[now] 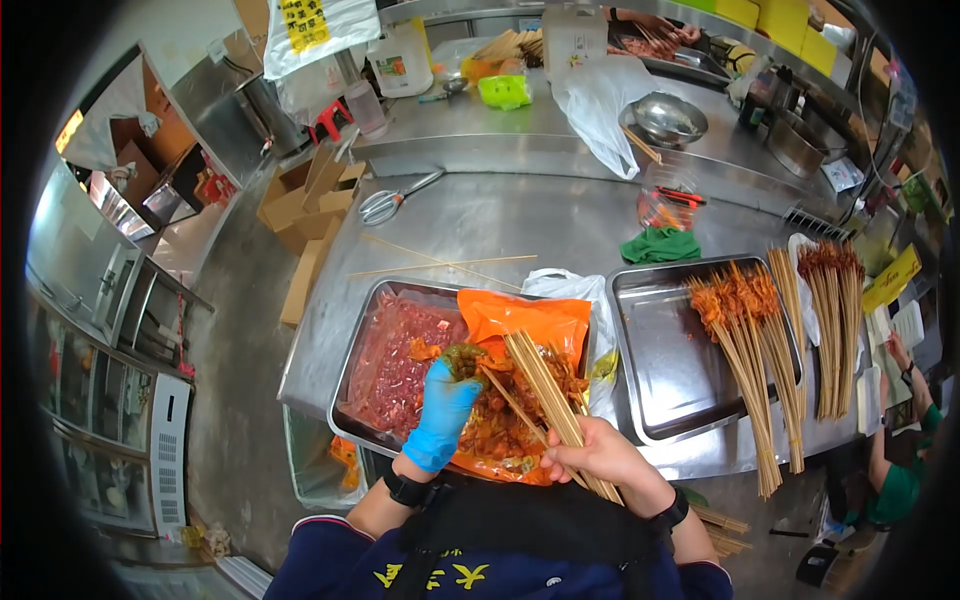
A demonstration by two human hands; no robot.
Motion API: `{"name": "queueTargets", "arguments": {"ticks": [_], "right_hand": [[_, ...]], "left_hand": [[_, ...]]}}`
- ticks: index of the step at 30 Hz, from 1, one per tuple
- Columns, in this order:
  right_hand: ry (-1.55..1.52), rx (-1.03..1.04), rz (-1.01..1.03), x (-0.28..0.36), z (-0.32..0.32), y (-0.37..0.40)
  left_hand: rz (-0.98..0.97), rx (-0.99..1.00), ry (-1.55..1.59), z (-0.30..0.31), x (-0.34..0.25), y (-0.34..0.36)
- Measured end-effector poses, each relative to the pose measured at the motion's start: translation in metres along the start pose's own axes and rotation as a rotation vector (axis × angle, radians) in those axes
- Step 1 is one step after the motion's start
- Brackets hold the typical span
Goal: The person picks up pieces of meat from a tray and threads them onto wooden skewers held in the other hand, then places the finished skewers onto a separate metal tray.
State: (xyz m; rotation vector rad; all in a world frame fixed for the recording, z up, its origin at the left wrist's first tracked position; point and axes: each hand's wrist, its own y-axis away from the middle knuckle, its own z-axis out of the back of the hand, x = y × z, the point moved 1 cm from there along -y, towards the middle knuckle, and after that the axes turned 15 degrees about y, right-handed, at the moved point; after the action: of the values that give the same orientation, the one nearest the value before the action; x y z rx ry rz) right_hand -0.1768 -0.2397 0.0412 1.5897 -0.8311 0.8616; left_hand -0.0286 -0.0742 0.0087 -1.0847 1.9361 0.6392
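Note:
My left hand point(445, 405), in a blue glove stained with orange marinade, is above the metal tray point(345, 385). Its fingers are pinched on a piece of marinated meat, mostly hidden by them, at the tip of a single skewer point(515, 405). My bare right hand point(597, 455) grips that skewer along with a thick bundle of bamboo skewers point(545, 385). Below lie marinated meat pieces point(500, 430) in an opened orange bag point(525, 318). A clear bag of raw red meat point(395, 350) fills the tray's left side.
A second metal tray point(650, 375) on the right holds loaded skewers point(735, 310); more loaded skewers point(830, 310) stand beyond it. Scissors point(385, 205), loose skewers point(440, 265) and a green cloth point(660, 245) lie on the steel table. Another person's arm point(900, 355) shows far right.

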Motion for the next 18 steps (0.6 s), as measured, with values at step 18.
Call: {"name": "queueTargets", "arguments": {"ticks": [18], "right_hand": [[-0.001,-0.002,-0.017,0.001,-0.001,-0.004]], "left_hand": [[-0.055,-0.163,0.121,-0.004,-0.003,-0.001]]}}
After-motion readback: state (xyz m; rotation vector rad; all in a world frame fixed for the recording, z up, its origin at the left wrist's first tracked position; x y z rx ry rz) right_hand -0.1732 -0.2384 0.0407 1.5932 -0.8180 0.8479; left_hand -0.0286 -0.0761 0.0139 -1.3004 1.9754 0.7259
